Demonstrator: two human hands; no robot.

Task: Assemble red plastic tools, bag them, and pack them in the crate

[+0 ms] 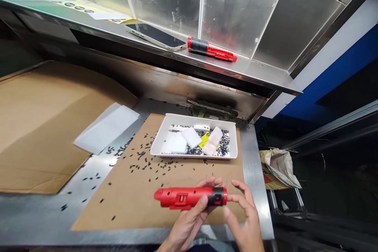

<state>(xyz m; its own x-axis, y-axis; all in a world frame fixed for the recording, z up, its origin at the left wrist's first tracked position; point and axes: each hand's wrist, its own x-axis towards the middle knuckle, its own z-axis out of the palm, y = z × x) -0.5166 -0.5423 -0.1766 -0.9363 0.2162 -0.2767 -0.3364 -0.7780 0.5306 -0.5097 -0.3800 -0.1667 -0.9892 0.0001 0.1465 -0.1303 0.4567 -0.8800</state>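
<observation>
My left hand [193, 218] grips a red-and-black plastic tool housing [190, 197], held level above the cardboard, with the thumb on its near side and fingers behind. The housing has a rounded red tip at left, a small slotted window in its side and a black collar [217, 197] at right. Beside that collar end, my right hand [246, 216] is open with fingers curved and apart; whether a fingertip touches the end I cannot tell. Beyond the hands, a white tray [191, 156] holds many small black parts, white pads [191, 138] and a yellow label [204, 140].
Small black parts [141, 161] lie scattered over the cardboard sheet [118, 204] and metal table. A large cardboard piece [44, 126] and folded white sheet [106, 128] are at left. The shelf behind bears a phone [156, 36] and another red-and-black housing [211, 49]. A paper sack [279, 169] stands right.
</observation>
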